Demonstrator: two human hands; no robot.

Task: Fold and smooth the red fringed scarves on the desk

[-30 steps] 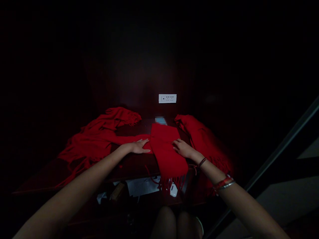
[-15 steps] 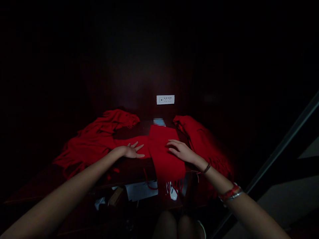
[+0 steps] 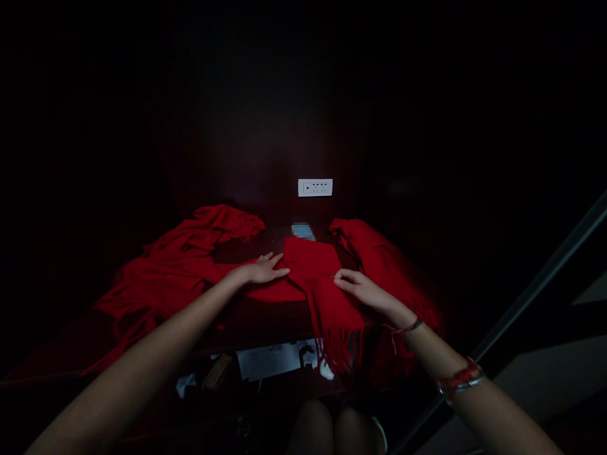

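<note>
A fringed red scarf point(image 3: 310, 258) lies across the dark tabletop, folded over itself in the middle, with one fringed end hanging over the front edge. My left hand point(image 3: 260, 272) rests on its left part, fingers spread, the tips at the fold's left edge. On the other side, the thumb and forefinger of my right hand point(image 3: 363, 289) are pinched at the scarf's right edge, where the cloth creases and bends toward the front. To the left, a heap of rumpled red cloth point(image 3: 175, 259) with fringes runs under my left forearm.
More red cloth point(image 3: 379, 259) lies at the right. A pale blue item point(image 3: 302, 231), blurred out, sits behind the scarf, below a white wall socket point(image 3: 315, 188). Under the tabletop, papers point(image 3: 268, 362) and a small brown box point(image 3: 218, 371) show on a lower level.
My right hand has gone from lying flat on the scarf to pinching its edge, and the hanging end has shifted right. My left hand has slid forward and right toward the fold.
</note>
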